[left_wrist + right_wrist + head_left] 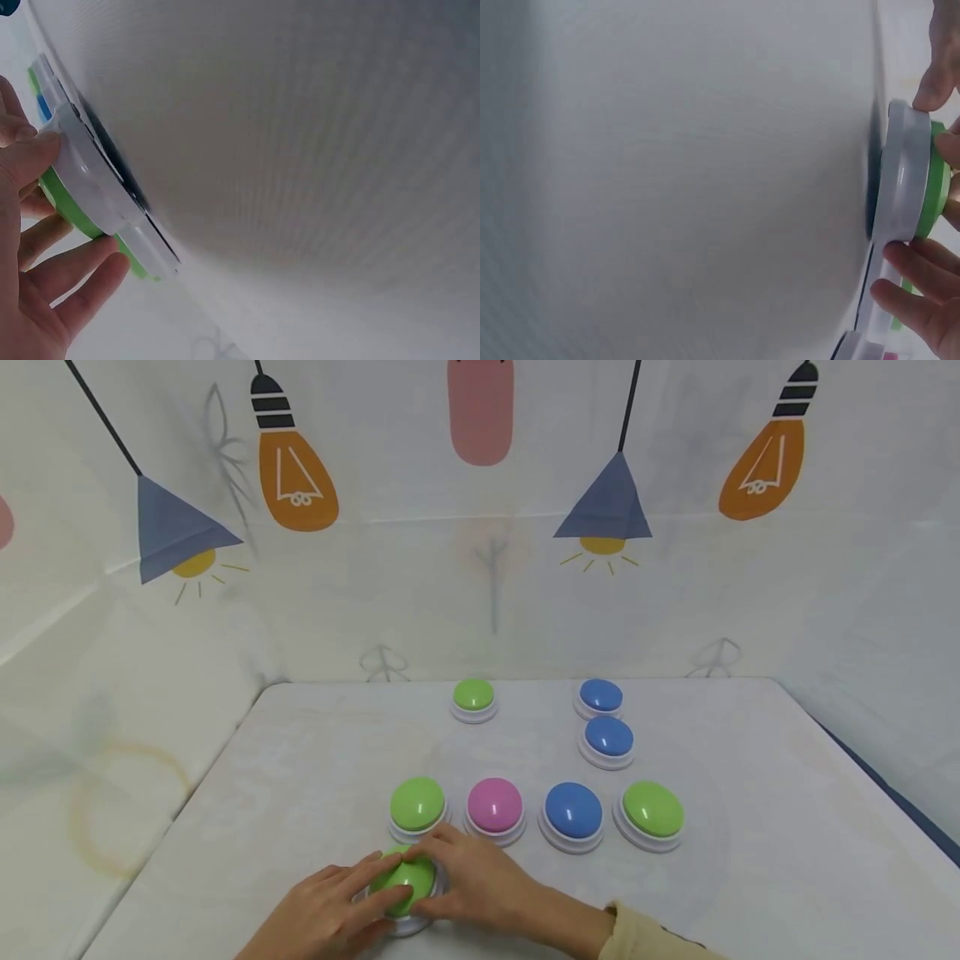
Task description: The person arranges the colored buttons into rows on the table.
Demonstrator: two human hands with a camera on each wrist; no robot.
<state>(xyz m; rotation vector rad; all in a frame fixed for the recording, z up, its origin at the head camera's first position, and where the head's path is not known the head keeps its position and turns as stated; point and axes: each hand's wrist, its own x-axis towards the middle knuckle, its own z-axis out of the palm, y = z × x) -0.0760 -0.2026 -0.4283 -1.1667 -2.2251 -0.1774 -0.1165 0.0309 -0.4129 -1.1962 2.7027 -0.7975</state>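
Both hands are on one green push button [422, 875] with a round white base, near the front of the table. My left hand [330, 902] holds it from the left, fingers bent over the dome. From the right, my right hand [480, 881] grips it between thumb and fingers. In the left wrist view, the left thumb lies against the white base [94, 176]. The right wrist view shows the base [904, 172] side-on; whether it rests fully on the table I cannot tell. Just behind it stands another green button [417, 803].
Right of that second green button, a pink button [495, 804], a blue button [573, 810] and a green button [652, 808] form a row. Farther back are a green button [473, 694] and two blue buttons [609, 736]. A printed cloth [420, 593] hangs behind the white table [315, 760].
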